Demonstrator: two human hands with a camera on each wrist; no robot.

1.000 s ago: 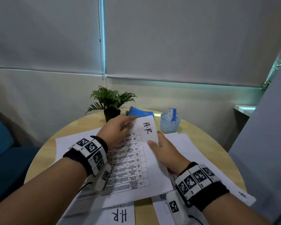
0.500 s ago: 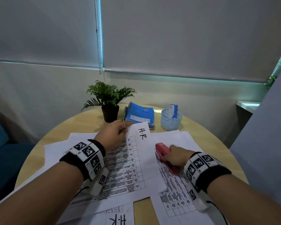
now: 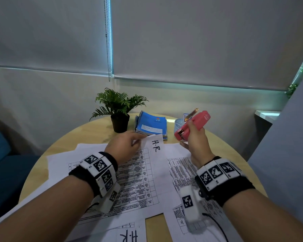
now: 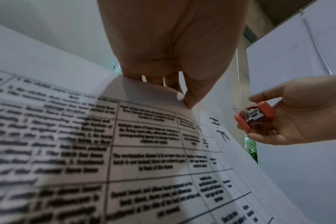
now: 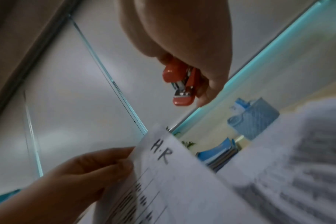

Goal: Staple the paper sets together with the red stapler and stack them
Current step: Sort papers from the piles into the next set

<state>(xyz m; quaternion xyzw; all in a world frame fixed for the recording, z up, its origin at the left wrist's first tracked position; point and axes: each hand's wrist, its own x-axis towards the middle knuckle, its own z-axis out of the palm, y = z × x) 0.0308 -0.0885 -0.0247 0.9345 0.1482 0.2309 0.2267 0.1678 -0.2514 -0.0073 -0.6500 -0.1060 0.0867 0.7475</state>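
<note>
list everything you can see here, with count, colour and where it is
stapler: one, red, lifted above the table's far right
marked paper set: one, white, "H.R" corner raised, table centre
other printed sheets: several, white, spread around it
table: one, round, light wood
potted plant: one, green, black pot, far side
notebooks: small stack, blue, right of the plant
mesh cup: one, pale blue, behind the stapler
left hand: pinches the marked set's far corner
right hand: grips the stapler
</note>
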